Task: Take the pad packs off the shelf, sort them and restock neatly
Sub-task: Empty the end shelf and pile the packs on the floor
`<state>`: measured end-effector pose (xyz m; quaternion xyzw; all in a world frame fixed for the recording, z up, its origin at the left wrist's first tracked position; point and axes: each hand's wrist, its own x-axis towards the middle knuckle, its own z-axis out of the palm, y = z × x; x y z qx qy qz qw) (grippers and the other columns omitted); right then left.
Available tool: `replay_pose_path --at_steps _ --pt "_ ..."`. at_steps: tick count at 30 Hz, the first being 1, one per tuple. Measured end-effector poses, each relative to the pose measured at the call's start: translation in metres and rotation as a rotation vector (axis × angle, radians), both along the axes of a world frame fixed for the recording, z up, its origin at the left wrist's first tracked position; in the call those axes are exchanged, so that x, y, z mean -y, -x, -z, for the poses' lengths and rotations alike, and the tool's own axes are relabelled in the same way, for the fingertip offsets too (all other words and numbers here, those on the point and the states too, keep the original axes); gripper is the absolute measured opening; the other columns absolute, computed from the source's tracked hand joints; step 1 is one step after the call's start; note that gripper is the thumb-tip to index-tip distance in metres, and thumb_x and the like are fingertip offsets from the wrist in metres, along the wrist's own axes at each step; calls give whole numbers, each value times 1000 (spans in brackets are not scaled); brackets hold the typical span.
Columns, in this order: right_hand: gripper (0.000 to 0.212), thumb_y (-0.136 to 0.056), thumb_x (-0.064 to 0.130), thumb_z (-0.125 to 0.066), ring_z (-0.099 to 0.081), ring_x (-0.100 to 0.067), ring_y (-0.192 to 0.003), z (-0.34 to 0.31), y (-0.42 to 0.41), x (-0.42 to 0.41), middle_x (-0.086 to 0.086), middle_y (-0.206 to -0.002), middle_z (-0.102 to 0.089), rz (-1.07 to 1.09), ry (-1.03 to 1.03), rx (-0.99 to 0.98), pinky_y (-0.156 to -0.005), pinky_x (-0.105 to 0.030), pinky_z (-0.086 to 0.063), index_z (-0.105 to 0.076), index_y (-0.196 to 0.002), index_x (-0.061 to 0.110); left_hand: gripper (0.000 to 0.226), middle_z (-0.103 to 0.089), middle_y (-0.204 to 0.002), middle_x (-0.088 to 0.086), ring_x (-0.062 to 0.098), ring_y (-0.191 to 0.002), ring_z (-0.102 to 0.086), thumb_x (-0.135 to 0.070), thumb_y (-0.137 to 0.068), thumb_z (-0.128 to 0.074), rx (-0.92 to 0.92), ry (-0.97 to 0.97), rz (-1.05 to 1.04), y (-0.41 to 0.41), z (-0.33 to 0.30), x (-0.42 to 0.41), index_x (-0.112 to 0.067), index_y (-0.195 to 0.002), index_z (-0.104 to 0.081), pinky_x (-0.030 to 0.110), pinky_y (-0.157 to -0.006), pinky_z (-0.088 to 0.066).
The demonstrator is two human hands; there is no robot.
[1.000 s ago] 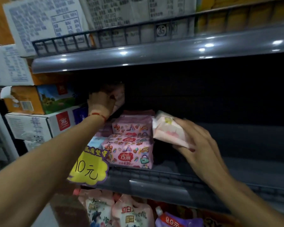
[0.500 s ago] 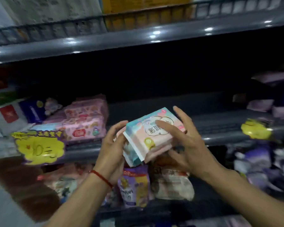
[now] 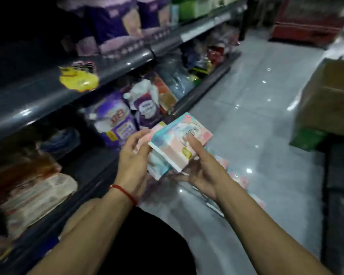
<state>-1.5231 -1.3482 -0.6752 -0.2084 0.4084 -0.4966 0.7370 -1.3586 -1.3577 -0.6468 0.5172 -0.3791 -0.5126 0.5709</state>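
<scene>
Both hands are on a small stack of pad packs [image 3: 179, 143], held out over the floor [image 3: 246, 108], just right of the shelf [image 3: 72, 90] edge. Left hand [image 3: 133, 161] is curled round the stack's left end, thumb on top, fingers underneath. Right hand [image 3: 199, 169] cups it from below w/ a finger pressed on the top pack's face. So both are clamped on the packs, nothing loose. Can't tell exactly how many packs are in the stack, looks like 2 or 3, too blurry.

Step-wise I'd say this is still the take-off part: packs are off the shelf and look headed for the floor. There's a pile [image 3: 236, 175] of similar pastel packs on the tiles, just beyond the right wrist, partly hidden by the arm. Next move prob calls for lowering the stack next to that pile w/o letting the slick wrappers slide apart, keeping like w/ like so sorting is easier.

Surface: glossy grey tiles, lots of light glare, so packs could skid a bit. Room: dim shop aisle, dark metal shelf running along the left, a yellow tag [image 3: 78, 80] on its front edge. Purple bags [image 3: 117, 124] sit below that tag, more purple stuff above it. Brown box [image 3: 330, 96] on the right, across the aisle from the shelf. Red cabinet [image 3: 306, 22] at the far end.
</scene>
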Motion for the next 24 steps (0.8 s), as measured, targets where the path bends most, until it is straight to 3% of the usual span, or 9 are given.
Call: replay_pose_path --at_steps 2,7,9,11,13,17,19,21,24 --pt "71 -81 51 -75 -57 -39 -131 15 30 -15 -16 -138 -64 30 -56 151 -109 -73 -36 -60 -140 15 18 -73 -114 17 26 -98 -68 -8 -97 -64 32 -66 179 36 12 8 -7 -115 -66 44 -88 -56" --pt "53 -86 30 -66 -63 -34 -122 46 83 -36 -14 -132 -68 307 -165 258 -102 -58 -49 -62 -135 13 20 -74 -95 0 17 -74 -68 -18 -99 -56 138 -386 500 95 36 19 -22 -113 -69 36 -73 -58" --pt "58 -79 20 -69 -63 -33 -123 67 102 -48 -17 -133 -67 397 -243 237 -99 -53 -53 -62 -135 9 23 -70 -102 0 21 -84 -66 -27 -97 -55 226 -531 670 112 46 19 -30 -114 -70 42 -81 -56" --pt "60 -77 14 -67 -62 -35 -127 89 126 -61 -20 -133 -66 469 -285 210 -92 -51 -57 -60 -137 7 26 -67 -113 -3 21 -100 -64 -36 -98 -54 294 -585 797 126 56 16 -36 -120 -68 39 -81 -52" --pt "55 -83 14 -63 -65 -33 -121 109 154 -74 -18 -131 -68 557 -328 98 -97 -51 -56 -60 -138 10 31 -59 -126 -6 22 -115 -55 -39 -99 -55 395 -569 833 136 69 17 -38 -128 -63 41 -86 -50" --pt "44 -92 14 -56 -72 -24 -92 152 217 -95 -9 -118 -73 622 -330 -271 -85 -48 -56 -58 -135 22 29 -58 -125 -1 21 -109 -52 -32 -95 -62 562 -608 784 130 88 28 -27 -124 -64 48 -96 -51" --pt "45 -88 17 -60 -72 -27 -95 172 239 -104 -10 -119 -72 593 -388 -362 -88 -56 -54 -55 -132 28 29 -58 -122 1 22 -110 -52 -30 -94 -64 593 -632 764 122 94 35 -24 -123 -64 46 -93 -51" --pt "65 -75 23 -69 -70 -33 -107 188 251 -107 -12 -126 -71 553 -454 -366 -95 -64 -51 -51 -137 28 27 -59 -120 4 22 -109 -53 -29 -95 -65 597 -628 744 118 99 41 -21 -121 -64 42 -88 -52" --pt "83 -68 24 -75 -65 -39 -121 214 253 -95 -15 -131 -68 477 -478 -336 -102 -65 -48 -45 -145 21 24 -60 -118 5 21 -104 -54 -27 -95 -65 597 -618 740 117 105 45 -18 -117 -65 37 -79 -52"
